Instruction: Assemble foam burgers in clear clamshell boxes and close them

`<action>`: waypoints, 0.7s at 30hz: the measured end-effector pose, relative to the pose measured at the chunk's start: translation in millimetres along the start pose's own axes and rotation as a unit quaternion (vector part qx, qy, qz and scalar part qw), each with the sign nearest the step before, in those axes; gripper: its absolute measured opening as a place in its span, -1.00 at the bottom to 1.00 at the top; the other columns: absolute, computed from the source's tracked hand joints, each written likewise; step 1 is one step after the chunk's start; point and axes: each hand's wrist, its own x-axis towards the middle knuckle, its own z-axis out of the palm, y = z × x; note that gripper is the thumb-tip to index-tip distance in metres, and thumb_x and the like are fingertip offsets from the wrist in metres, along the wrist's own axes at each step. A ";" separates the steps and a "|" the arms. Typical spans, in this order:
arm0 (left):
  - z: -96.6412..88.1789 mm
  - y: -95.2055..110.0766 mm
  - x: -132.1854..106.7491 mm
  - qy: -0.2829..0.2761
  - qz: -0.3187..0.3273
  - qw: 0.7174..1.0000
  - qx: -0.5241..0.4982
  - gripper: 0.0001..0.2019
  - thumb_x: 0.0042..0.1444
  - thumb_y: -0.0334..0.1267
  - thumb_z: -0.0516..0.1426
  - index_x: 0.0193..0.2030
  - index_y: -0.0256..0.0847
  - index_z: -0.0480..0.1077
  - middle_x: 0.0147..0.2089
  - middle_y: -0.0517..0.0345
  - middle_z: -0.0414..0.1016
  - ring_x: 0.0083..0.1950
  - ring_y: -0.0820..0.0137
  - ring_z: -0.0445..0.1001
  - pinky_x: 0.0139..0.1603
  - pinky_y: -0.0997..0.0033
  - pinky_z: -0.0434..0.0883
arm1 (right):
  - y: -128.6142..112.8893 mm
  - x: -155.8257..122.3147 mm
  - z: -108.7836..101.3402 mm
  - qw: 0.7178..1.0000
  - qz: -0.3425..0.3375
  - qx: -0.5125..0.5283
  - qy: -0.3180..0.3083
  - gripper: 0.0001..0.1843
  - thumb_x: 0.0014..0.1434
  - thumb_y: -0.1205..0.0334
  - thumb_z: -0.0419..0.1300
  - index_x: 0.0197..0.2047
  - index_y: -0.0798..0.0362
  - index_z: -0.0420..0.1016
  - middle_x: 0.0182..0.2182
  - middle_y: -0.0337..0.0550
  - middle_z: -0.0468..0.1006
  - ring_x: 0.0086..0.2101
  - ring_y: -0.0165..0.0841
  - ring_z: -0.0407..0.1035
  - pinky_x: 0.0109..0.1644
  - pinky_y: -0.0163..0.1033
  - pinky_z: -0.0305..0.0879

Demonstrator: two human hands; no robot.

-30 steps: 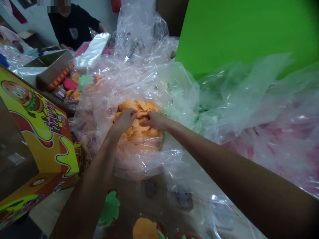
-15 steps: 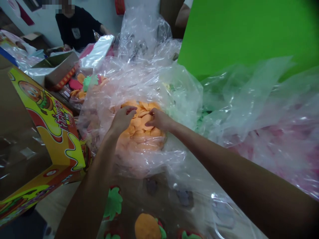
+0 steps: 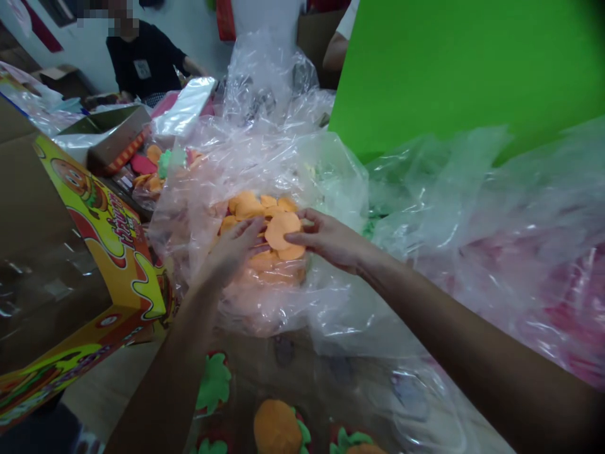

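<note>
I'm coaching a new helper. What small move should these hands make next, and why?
Probably lift the orange disc clear of the plastic bag. The right hand pinches its edge just above the pile of discs, the left hand rests on that pile beside it, and the bag's mouth lies open around both.

Both hands reach into a clear bag (image 3: 265, 296) of orange discs. The right hand (image 3: 331, 243) pinches one disc (image 3: 282, 231); the left hand (image 3: 231, 249) touches the pile beside it.
</note>
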 end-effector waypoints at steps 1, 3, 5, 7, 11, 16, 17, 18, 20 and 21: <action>1.9 -0.2 -5.5 -0.013 0.001 0.999 0.035 -0.75 0.18 -0.20 0.01 -0.09 -0.25 0.38 0.03 -0.06 0.43 -0.03 0.26 0.45 -0.05 0.23 0.43 | 4.7 -5.1 -0.7 1.000 -0.002 -0.005 -0.019 -0.67 0.02 0.50 0.21 -0.16 0.00 0.31 -0.41 -0.28 0.52 -0.41 -0.44 0.43 -0.30 -0.34 0.36; 5.2 -2.2 -14.8 -0.017 0.013 0.991 0.133 -0.67 0.08 -0.23 0.12 0.01 -0.23 0.35 0.10 -0.08 0.38 0.07 0.17 0.39 0.04 0.14 0.37 | 13.4 -12.0 -2.1 0.998 -0.016 -0.029 -0.057 -0.56 0.00 0.55 0.18 -0.06 0.00 0.32 -0.42 -0.31 0.51 -0.40 -0.46 0.41 -0.27 -0.35 0.33; 9.0 -6.2 -21.3 -0.002 0.048 0.969 0.242 -0.49 -0.04 -0.31 0.21 0.11 -0.23 0.26 0.17 -0.11 0.29 0.18 0.12 0.28 0.17 0.06 0.24 | 19.9 -14.9 -3.3 0.994 -0.039 -0.053 -0.093 -0.50 -0.02 0.57 0.15 -0.01 0.00 0.33 -0.38 -0.32 0.51 -0.37 -0.47 0.40 -0.23 -0.34 0.31; 12.8 -11.5 -24.9 0.001 0.091 0.938 0.334 -0.39 -0.06 -0.36 0.22 0.18 -0.24 0.18 0.21 -0.14 0.23 0.26 0.13 0.17 0.25 0.05 0.13 | 23.8 -15.2 -4.1 0.988 -0.056 -0.073 -0.120 -0.55 -0.01 0.55 0.14 -0.04 0.01 0.39 -0.34 -0.30 0.51 -0.32 -0.45 0.40 -0.18 -0.32 0.31; 15.2 -21.2 -24.9 -0.014 0.115 0.932 0.343 -0.43 0.00 -0.32 0.16 0.20 -0.27 0.17 0.19 -0.12 0.27 0.25 0.18 0.19 0.24 0.17 0.15 | 24.6 -14.5 -4.3 0.985 -0.051 -0.125 -0.110 -0.61 0.02 0.52 0.13 -0.08 0.03 0.45 -0.34 -0.27 0.52 -0.32 -0.43 0.39 -0.16 -0.30 0.32; 10.0 -24.7 -19.8 0.046 0.051 0.963 0.261 -0.58 0.12 -0.29 -0.01 0.14 -0.32 0.22 0.02 -0.08 0.42 -0.05 0.29 0.44 -0.04 0.31 0.39 | 19.9 -14.4 -2.5 0.981 -0.027 -0.192 -0.014 -0.54 0.00 0.58 0.07 -0.01 0.14 0.43 -0.34 -0.19 0.51 -0.46 -0.49 0.32 -0.33 -0.35 0.29; 10.1 -24.6 -19.7 0.055 0.041 0.965 0.254 -0.62 0.12 -0.28 -0.02 0.08 -0.32 0.27 0.00 -0.08 0.42 -0.05 0.29 0.43 -0.04 0.30 0.38 | 19.5 -14.2 -1.7 0.981 -0.026 -0.192 -0.015 -0.55 0.00 0.58 0.07 -0.02 0.15 0.43 -0.34 -0.18 0.51 -0.46 -0.49 0.32 -0.33 -0.36 0.28; 10.9 -24.5 -20.1 0.056 0.040 0.965 0.254 -0.66 0.11 -0.25 0.01 0.01 -0.30 0.33 -0.01 -0.07 0.41 -0.03 0.27 0.41 -0.01 0.29 0.36 | 19.5 -14.1 -0.8 0.981 -0.027 -0.192 -0.021 -0.57 0.00 0.58 0.09 -0.05 0.15 0.45 -0.35 -0.19 0.51 -0.45 -0.49 0.33 -0.32 -0.36 0.29; 13.7 -24.9 -21.6 0.047 0.057 0.962 0.262 -0.69 0.01 -0.21 0.14 -0.10 -0.25 0.39 -0.01 -0.03 0.39 0.03 0.24 0.35 0.08 0.25 0.28 | 21.0 -13.4 0.9 0.980 -0.028 -0.196 -0.034 -0.66 0.00 0.53 0.13 -0.13 0.14 0.48 -0.40 -0.22 0.51 -0.44 -0.48 0.35 -0.31 -0.37 0.29; 15.0 -25.4 -22.0 0.046 0.059 0.966 0.247 -0.67 -0.07 -0.23 0.21 -0.12 -0.23 0.40 -0.02 0.00 0.39 0.04 0.23 0.33 0.11 0.24 0.25 | 22.5 -12.9 1.4 0.978 -0.028 -0.201 -0.036 -0.71 0.01 0.51 0.15 -0.17 0.14 0.49 -0.43 -0.24 0.50 -0.45 -0.48 0.35 -0.32 -0.37 0.29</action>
